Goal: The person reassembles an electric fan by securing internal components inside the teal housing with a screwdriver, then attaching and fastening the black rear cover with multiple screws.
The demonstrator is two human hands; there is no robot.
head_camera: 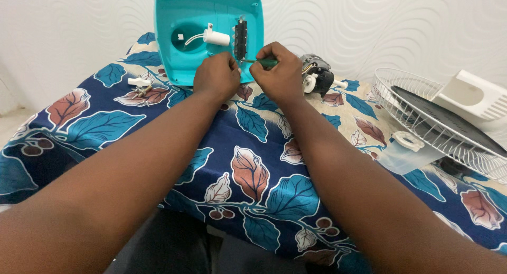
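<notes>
A turquoise plastic fan base (pixel 185 20) stands tilted on its edge at the far side of the table, its hollow underside facing me, with a white cylinder part (pixel 216 38) and a black switch block (pixel 241 39) inside. My left hand (pixel 216 77) rests against the base's lower edge, fingers curled on it. My right hand (pixel 280 73) grips a green-handled screwdriver (pixel 262 62), its tip pointing left toward the switch block.
A fan motor (pixel 318 76) lies just right of my right hand. A white wire fan grille (pixel 422 115) with a white housing (pixel 470 94) and a translucent blade (pixel 406 152) sits at the right. Small white and metal parts (pixel 140 85) lie at the left on the leaf-patterned cloth (pixel 248 173).
</notes>
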